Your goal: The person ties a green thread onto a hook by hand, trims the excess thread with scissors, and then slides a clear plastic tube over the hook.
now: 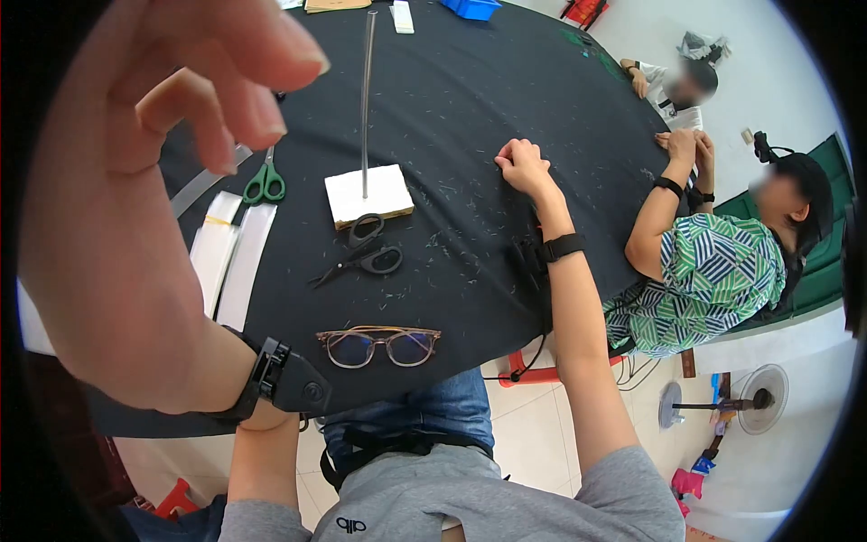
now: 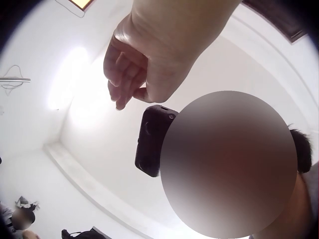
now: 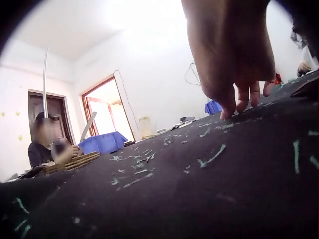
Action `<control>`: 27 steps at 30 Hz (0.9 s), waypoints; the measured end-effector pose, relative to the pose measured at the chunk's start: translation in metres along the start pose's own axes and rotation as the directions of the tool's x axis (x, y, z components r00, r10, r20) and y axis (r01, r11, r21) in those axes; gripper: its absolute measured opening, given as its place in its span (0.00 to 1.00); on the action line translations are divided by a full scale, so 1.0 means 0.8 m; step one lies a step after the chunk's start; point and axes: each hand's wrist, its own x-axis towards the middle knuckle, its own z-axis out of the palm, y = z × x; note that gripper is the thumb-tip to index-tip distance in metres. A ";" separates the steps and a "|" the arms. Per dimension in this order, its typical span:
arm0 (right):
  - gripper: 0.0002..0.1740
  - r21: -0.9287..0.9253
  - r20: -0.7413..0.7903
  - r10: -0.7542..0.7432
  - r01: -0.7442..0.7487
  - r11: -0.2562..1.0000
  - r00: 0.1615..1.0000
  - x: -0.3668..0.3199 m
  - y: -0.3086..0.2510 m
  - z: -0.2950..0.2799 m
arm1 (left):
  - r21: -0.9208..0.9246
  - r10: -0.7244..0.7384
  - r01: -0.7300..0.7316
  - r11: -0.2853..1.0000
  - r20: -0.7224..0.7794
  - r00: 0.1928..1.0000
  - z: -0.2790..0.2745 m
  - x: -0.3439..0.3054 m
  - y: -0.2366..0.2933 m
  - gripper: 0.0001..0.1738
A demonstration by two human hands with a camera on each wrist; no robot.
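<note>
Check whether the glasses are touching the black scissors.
Apart. The head view plainly shows a strip of dark tablecloth between the glasses and the black scissors.

A black-covered table (image 1: 479, 99) stood on pale floor tiles (image 1: 533, 438), a red stool (image 1: 533, 374) just beside its near edge and a fan (image 1: 763, 399) to its right. Beyond the table were white walls (image 1: 786, 63), a dark door (image 3: 62, 112) and a bright doorway (image 3: 110, 112); a light (image 2: 70, 79) glowed above it.

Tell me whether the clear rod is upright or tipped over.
Upright: the clear rod rises from the white block, its top end well above the block.
</note>
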 end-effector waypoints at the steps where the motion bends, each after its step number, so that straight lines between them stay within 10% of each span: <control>1: 0.06 -0.008 -0.069 -0.066 0.065 0.998 0.995 -0.004 0.002 0.002 | -0.015 -0.009 0.009 1.000 0.006 1.000 0.001 -0.001 0.002 0.24; 10: 0.01 -0.075 -0.235 -0.378 0.371 0.925 0.895 -0.009 0.011 0.007 | -0.220 -0.082 0.108 0.970 0.124 0.989 0.006 -0.001 0.009 0.21; 20: 0.06 0.275 -0.386 -0.299 0.419 0.865 0.873 -0.034 -0.019 -0.024 | -0.387 -0.177 0.336 0.859 0.392 0.903 0.036 0.021 -0.006 0.17; 24: 0.06 0.670 -0.462 -0.170 0.468 0.577 0.871 -0.062 -0.042 -0.055 | -0.312 -0.208 0.441 0.842 0.567 0.797 0.065 0.028 -0.037 0.15; 27: 0.07 0.912 -0.395 -0.094 0.402 0.078 0.914 -0.114 -0.082 -0.090 | -0.217 -0.164 0.402 0.890 0.671 0.724 0.113 0.013 -0.073 0.17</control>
